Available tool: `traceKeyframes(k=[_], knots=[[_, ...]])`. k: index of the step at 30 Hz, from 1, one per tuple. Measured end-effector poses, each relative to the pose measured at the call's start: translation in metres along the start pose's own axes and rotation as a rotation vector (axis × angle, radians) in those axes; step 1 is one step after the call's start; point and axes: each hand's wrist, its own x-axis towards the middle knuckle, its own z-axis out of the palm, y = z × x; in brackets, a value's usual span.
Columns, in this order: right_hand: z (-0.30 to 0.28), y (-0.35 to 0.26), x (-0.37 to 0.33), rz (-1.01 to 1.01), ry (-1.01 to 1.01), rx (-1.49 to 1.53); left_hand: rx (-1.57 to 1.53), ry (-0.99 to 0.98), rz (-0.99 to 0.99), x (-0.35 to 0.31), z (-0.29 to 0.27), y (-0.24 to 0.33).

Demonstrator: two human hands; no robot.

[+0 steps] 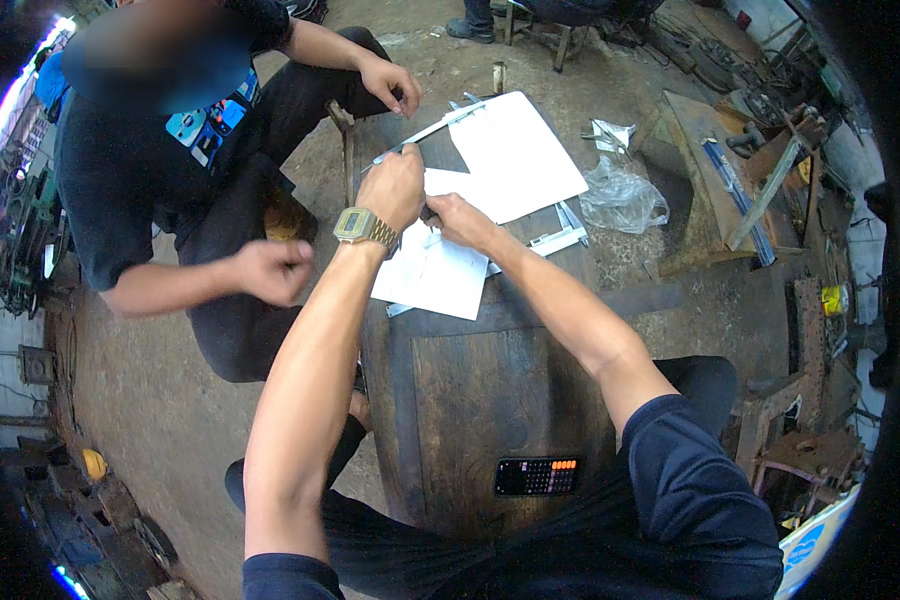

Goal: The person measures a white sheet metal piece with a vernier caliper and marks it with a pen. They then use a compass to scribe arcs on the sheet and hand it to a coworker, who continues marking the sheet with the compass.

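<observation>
Over the papers on a dark wooden table (pixel 470 380), my two closed hands meet. My left hand (pixel 394 188), with a gold digital watch (pixel 355 225) on its wrist, is a fist whose fingers are mostly hidden. Close beside it, my right hand (pixel 460 220) has its fingers curled inward; a small dark bit shows between the hands, too small to name. A white sheet (pixel 520 155) lies beyond them, and another sheet (pixel 440 280) lies partly under them. One caliper (pixel 435 128) stretches past my left knuckles; a second caliper (pixel 558 238) rests right of my right hand.
A phone showing a calculator (pixel 537 477) lies near my lap. A crumpled clear plastic bag (pixel 622 196) sits at the table's right. Another person (pixel 150 190) sits at the left, both hands near the table. Metal bars (pixel 740 200) and a wooden stand (pixel 685 240) are further right.
</observation>
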Motion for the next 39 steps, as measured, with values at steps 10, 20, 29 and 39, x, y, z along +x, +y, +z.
traceKeyframes(k=[10, 20, 29, 39], knots=[[-0.033, -0.006, -0.001, 0.150, -0.165, -0.119, 0.018, 0.036, -0.033, -0.001, 0.002, 0.000], [-0.160, -0.063, -0.043, 0.173, -0.465, -0.377, 0.034, 0.032, -0.016, 0.001, 0.003, 0.000], [-0.222, -0.152, -0.134, 0.232, -0.478, -0.223, 0.058, 0.030, 0.055, 0.009, 0.010, -0.010], [-0.230, -0.195, -0.222, 0.279, -0.361, -0.064, 0.092, 0.024, 0.237, 0.016, 0.010, -0.020]])
